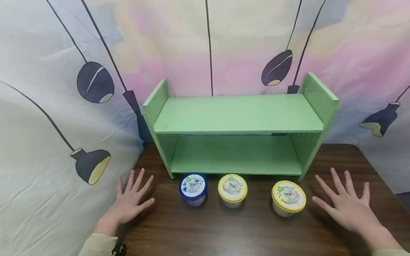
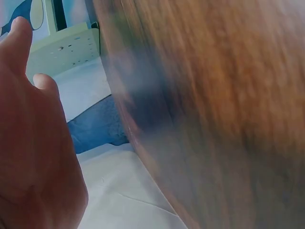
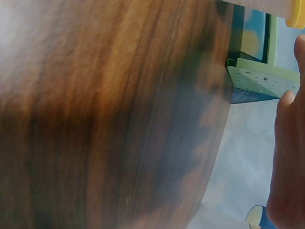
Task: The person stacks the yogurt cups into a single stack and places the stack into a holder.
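Three lidded tubs stand upright in a row before the shelf. The leftmost tub (image 1: 193, 189) has a blue rim on its lid, while the middle tub (image 1: 232, 190) and the right tub (image 1: 288, 198) have yellow ones. My left hand (image 1: 129, 201) is spread with straight fingers, left of the blue-lidded tub and apart from it. Fingers splayed and holding nothing, my right hand (image 1: 347, 207) is to the right of the right tub. In the right wrist view, part of a yellow lid (image 3: 298, 13) shows at the top corner.
A green two-tier shelf (image 1: 240, 112) with raised side panels stands at the back of the dark wooden table (image 1: 199, 236). Behind and at the left hangs a cloth backdrop (image 1: 34, 134) printed with lamps. The table's right edge runs beyond my right hand.
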`<control>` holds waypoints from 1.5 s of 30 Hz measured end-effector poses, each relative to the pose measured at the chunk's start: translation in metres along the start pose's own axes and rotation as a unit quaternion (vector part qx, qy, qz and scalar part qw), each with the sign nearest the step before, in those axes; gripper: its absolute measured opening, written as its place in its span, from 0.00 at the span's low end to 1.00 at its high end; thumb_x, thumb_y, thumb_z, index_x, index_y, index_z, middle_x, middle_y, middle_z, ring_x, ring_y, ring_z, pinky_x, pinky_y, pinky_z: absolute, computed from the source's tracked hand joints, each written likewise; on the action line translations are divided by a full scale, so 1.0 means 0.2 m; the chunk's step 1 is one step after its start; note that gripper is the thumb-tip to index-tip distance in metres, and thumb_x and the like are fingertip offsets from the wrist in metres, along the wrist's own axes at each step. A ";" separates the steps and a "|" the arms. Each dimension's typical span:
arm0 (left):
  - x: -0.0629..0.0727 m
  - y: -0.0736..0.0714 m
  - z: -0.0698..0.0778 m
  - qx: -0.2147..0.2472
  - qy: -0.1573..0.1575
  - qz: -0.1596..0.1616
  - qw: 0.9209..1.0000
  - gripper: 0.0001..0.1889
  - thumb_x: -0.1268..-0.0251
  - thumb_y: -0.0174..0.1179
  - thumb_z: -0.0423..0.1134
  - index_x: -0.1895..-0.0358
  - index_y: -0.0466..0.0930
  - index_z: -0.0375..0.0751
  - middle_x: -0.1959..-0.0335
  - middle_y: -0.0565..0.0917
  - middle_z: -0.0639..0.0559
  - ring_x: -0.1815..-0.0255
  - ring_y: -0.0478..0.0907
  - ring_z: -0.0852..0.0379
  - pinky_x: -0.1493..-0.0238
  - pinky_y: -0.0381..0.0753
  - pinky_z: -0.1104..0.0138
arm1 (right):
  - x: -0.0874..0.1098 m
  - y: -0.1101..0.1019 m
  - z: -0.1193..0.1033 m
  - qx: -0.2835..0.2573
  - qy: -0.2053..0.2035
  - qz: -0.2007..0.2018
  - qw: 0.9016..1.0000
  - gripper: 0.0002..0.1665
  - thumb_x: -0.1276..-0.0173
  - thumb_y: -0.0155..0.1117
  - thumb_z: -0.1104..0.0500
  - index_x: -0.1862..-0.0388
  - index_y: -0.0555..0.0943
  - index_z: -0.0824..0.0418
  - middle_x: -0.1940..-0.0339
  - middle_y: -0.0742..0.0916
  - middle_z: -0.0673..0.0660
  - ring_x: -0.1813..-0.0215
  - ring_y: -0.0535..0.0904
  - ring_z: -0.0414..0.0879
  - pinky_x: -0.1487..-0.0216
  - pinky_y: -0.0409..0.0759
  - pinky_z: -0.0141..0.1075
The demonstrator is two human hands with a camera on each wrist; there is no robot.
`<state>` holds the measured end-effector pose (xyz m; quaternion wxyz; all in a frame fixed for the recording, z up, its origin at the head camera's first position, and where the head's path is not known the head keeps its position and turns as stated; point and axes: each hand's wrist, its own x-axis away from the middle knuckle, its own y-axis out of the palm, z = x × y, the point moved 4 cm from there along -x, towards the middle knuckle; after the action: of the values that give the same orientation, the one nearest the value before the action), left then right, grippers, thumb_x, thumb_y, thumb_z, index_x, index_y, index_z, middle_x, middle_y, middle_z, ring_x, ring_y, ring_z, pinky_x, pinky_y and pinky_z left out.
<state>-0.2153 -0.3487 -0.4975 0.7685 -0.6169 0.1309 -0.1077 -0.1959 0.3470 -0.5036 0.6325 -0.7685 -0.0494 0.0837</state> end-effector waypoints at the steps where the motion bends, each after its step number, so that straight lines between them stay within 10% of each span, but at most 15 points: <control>1: 0.00 0.00 0.00 -0.001 0.000 0.000 1.000 0.44 0.21 0.56 0.63 0.12 0.53 0.48 0.10 0.31 0.45 0.14 0.18 0.36 0.24 0.17 0.28 | 0.00 0.00 0.00 -0.001 0.002 -0.001 1.000 0.52 0.20 0.51 0.27 0.09 0.46 0.42 0.11 0.37 0.67 0.16 0.25 0.76 0.34 0.06 0.76; 45: -0.05 0.02 0.07 -0.033 -0.007 -0.002 0.999 0.43 0.23 0.57 0.64 0.12 0.55 0.52 0.10 0.32 0.45 0.13 0.21 0.34 0.26 0.24 0.22 | 0.00 0.06 0.01 -0.005 0.004 -0.003 1.000 0.52 0.20 0.51 0.26 0.09 0.44 0.41 0.11 0.37 0.67 0.17 0.24 0.77 0.40 0.01 0.75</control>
<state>-0.2204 -0.3325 -0.4972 0.7486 -0.6428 0.1279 -0.1005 -0.1975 0.3462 -0.5156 0.6290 -0.7719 -0.0495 0.0786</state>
